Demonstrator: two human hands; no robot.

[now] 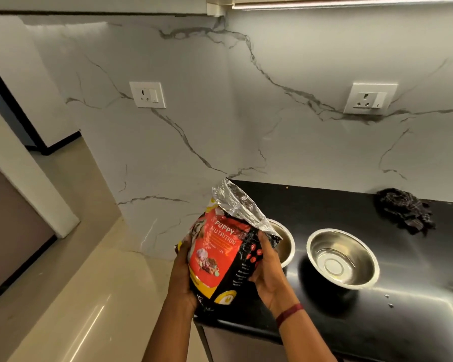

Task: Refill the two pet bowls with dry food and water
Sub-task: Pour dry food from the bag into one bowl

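1. A red and black foil bag of dry pet food printed "PUPPY NUTRITION" (220,254) was held up in the air at the left end of a glossy black countertop (377,322).
2. The left hand (181,279) came up from below and cupped the bag's left side and bottom, its fingers wrapped behind the bag and out of sight.
3. The right hand (268,271) gripped the bag's right side, thumb on the printed front and fingers curled around the edge. A maroon band (289,313) sat on that wrist.
4. Both forearms rose from the bottom edge and angled towards each other, so the bag was clamped between the two hands.
5. The bag's torn silver mouth was open and leaned to the right, above the nearer round steel bowl (285,244), which the bag partly hid.
6. A second round steel bowl (343,259) stood just to the right of the first one, its shiny inside in full view.
7. A crumpled dark checked cloth (403,211) lay further back by the white marble wall (246,121).
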